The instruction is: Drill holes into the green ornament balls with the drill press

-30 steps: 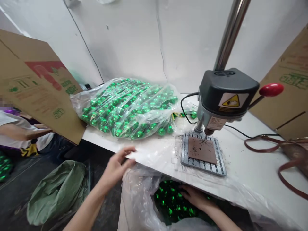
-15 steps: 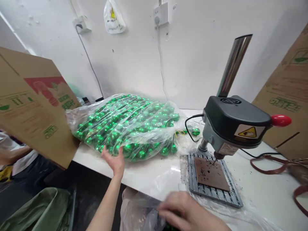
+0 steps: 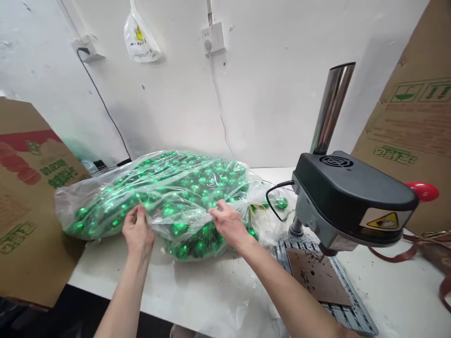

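A large clear plastic bag (image 3: 190, 183) full of shiny green balls lies on the white table. My left hand (image 3: 138, 230) pinches the film at the bag's front, left of its middle. Farther right, my right hand (image 3: 227, 220) grips the same film between thumb and fingers, close to the bag's gathered right end. Between the two hands the plastic is drawn into folds. Yellow ties (image 3: 259, 207) and a green ball (image 3: 282, 203) show beside the gathered end.
A small drill press (image 3: 352, 192) with a red knob and a brown board (image 3: 319, 277) on its base stands at the right. Cardboard boxes flank the table, one left (image 3: 31, 202) and one right (image 3: 405, 126). A brown strap (image 3: 394, 257) lies behind the press.
My right hand has moved up from the table's front edge onto the bag and taken hold of the film. My left hand has closed on the plastic. The view has shifted.
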`<state>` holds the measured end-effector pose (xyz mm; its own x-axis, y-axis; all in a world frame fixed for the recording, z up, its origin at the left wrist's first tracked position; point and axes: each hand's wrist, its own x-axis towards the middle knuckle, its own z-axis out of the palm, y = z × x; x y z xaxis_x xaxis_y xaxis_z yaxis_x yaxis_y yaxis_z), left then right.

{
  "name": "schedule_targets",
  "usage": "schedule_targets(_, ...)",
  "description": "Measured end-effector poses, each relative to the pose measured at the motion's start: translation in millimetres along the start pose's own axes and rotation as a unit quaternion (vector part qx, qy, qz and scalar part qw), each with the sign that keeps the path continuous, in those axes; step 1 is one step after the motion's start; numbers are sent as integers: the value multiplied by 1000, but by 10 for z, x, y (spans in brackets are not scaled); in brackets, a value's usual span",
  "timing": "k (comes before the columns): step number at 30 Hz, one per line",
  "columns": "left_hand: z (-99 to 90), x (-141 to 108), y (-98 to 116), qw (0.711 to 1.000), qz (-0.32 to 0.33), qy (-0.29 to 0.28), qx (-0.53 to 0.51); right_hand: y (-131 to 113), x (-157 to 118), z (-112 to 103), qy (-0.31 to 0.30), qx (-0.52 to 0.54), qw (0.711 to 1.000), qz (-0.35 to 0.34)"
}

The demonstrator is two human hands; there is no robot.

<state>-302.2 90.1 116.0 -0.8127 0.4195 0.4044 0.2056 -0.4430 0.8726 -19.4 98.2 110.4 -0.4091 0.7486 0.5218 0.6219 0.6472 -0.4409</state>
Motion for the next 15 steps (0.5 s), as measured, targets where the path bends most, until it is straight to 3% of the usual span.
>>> schedule_targets(5,797,321,552,982,22,-73,-174,50,55,-252,117,82,990,12)
schedule_targets(9,1342,241,633,959,-4,-220,-176,131,122,-305,207,145,966,58)
schedule_targets(12,1417,95,513,954,-40,-288,-70,170,155,-269,225,168,957,68)
schedule_targets(15,1078,-43,326,971,-11,-240,21,201,157,-215,222,177,957,66)
